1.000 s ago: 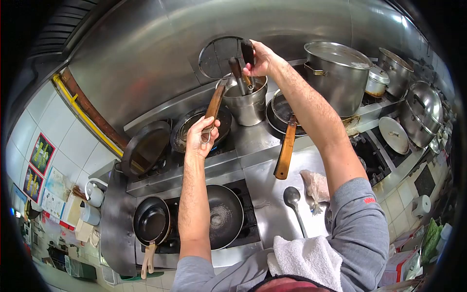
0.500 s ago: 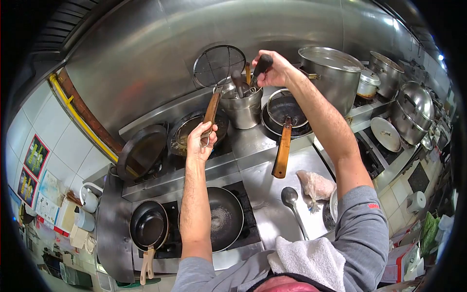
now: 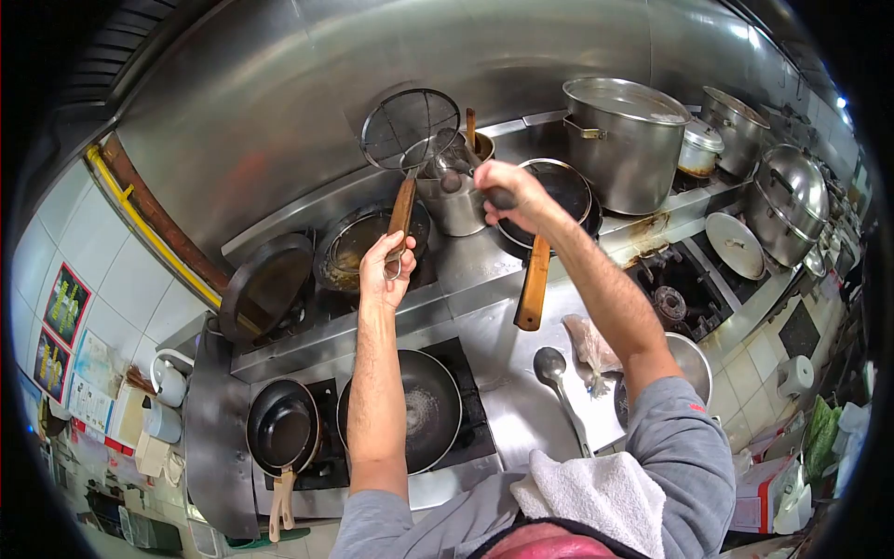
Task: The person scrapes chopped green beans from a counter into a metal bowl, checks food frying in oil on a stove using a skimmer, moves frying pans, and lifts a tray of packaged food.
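Observation:
My left hand [image 3: 386, 270] is wrapped round the wooden handle of a round wire strainer [image 3: 402, 212], whose ring stands up against the steel wall. My right hand [image 3: 510, 193] grips the dark handle of a ladle [image 3: 449, 144], tilted with its bowl up beside the strainer. Below them is a steel pot [image 3: 456, 207] with other utensils in it. A pan with oil [image 3: 361, 247] and a wire ring in it sits left of the pot. To the right, a wooden-handled strainer [image 3: 534, 289] rests over a dark pan.
A black wok [image 3: 419, 415] and two stacked frying pans [image 3: 282, 424] stand on the front burners. A spoon [image 3: 551, 365] and a bagged piece of meat [image 3: 589, 347] lie on the steel counter. Large pots [image 3: 626, 154] stand at the back right.
My right hand has lifted the ladle out of the pot, moved it lower and turned its bowl upward. My left hand still holds the strainer; the view has shifted slightly.

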`<state>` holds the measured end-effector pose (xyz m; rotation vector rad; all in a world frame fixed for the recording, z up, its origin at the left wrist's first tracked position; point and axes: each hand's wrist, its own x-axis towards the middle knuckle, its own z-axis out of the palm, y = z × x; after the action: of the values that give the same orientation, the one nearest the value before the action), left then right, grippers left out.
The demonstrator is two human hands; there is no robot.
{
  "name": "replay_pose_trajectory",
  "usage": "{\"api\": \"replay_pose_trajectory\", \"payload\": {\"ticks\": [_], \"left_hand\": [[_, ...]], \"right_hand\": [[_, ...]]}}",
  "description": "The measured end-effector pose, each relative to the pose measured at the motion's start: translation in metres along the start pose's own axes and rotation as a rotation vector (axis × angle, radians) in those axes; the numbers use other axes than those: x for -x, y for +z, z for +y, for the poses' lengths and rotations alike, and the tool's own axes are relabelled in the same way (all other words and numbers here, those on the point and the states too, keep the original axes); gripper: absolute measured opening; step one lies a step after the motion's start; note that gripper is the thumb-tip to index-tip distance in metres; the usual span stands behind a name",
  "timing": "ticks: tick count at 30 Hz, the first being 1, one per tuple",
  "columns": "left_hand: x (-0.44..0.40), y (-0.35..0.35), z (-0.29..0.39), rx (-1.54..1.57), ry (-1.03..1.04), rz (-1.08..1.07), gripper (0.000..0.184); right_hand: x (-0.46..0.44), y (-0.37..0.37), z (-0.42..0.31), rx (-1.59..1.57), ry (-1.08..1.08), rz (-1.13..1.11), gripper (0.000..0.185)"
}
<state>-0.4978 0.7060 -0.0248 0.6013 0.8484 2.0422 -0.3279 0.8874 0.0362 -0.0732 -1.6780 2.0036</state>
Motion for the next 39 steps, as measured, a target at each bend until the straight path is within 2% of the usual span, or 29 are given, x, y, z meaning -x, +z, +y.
{"api": "replay_pose_trajectory", "payload": {"ticks": [5, 8, 11, 14, 16, 18, 21, 23, 25, 27, 29, 31, 33, 36, 37, 39], "left_hand": [[0.003, -0.001, -0.005, -0.003, 0.0, 0.007, 0.011], [0.005, -0.001, -0.007, 0.067, -0.017, -0.011, 0.006], [0.007, -0.002, -0.009, 0.112, -0.019, -0.037, 0.007], [0.009, -0.003, -0.011, 0.096, -0.005, -0.023, 0.008], [0.011, -0.001, -0.01, 0.115, -0.008, -0.031, 0.008], [0.012, 0.001, -0.008, 0.135, -0.012, -0.035, 0.009], [0.006, 0.006, -0.004, 0.01, 0.005, -0.019, 0.009], [0.002, 0.012, -0.002, -0.104, 0.008, -0.031, 0.014], [-0.009, 0.019, -0.003, -0.109, -0.056, -0.064, 0.01], [-0.023, 0.026, -0.01, -0.099, -0.112, -0.026, 0.013], [-0.036, 0.03, -0.018, -0.17, -0.153, 0.012, 0.024], [-0.033, 0.036, -0.022, -0.313, -0.162, -0.051, 0.042], [-0.019, 0.041, -0.024, -0.51, -0.133, 0.013, 0.055], [0.019, 0.031, -0.029, -0.851, 0.168, 0.037, 0.073], [0.041, 0.032, -0.031, -0.811, 0.256, 0.062, 0.066], [0.082, 0.022, -0.049, -0.69, 0.212, 0.002, 0.052]], "right_hand": [[0.013, -0.001, 0.033, 0.036, -0.047, -0.04, 0.009], [0.016, -0.008, 0.057, 0.275, -0.147, -0.04, 0.011], [0.023, -0.013, 0.081, 0.207, -0.147, 0.013, 0.012], [0.018, -0.022, 0.109, 0.286, -0.234, 0.054, 0.011], [0.016, -0.019, 0.105, 0.347, -0.288, 0.065, 0.012], [0.011, -0.022, 0.096, 0.548, -0.418, 0.096, 0.012], [0.005, -0.023, 0.071, 0.563, -0.466, 0.129, 0.013], [0.009, -0.023, 0.055, 0.422, -0.444, 0.106, 0.013], [0.022, -0.02, 0.039, 0.499, -0.515, 0.137, 0.014], [0.041, -0.022, 0.029, 0.46, -0.502, 0.09, 0.033], [0.073, 0.0, 0.004, 0.152, -0.385, 0.077, 0.057], [0.092, -0.007, 0.003, 0.27, -0.386, 0.294, 0.072], [0.126, -0.015, -0.002, 0.355, -0.39, 0.446, 0.072], [0.183, -0.03, 0.005, 0.49, -0.368, 0.552, 0.072], [0.204, -0.031, 0.006, 0.531, -0.348, 0.603, 0.069], [0.246, -0.028, 0.006, 0.629, -0.291, 0.691, 0.068]]}}
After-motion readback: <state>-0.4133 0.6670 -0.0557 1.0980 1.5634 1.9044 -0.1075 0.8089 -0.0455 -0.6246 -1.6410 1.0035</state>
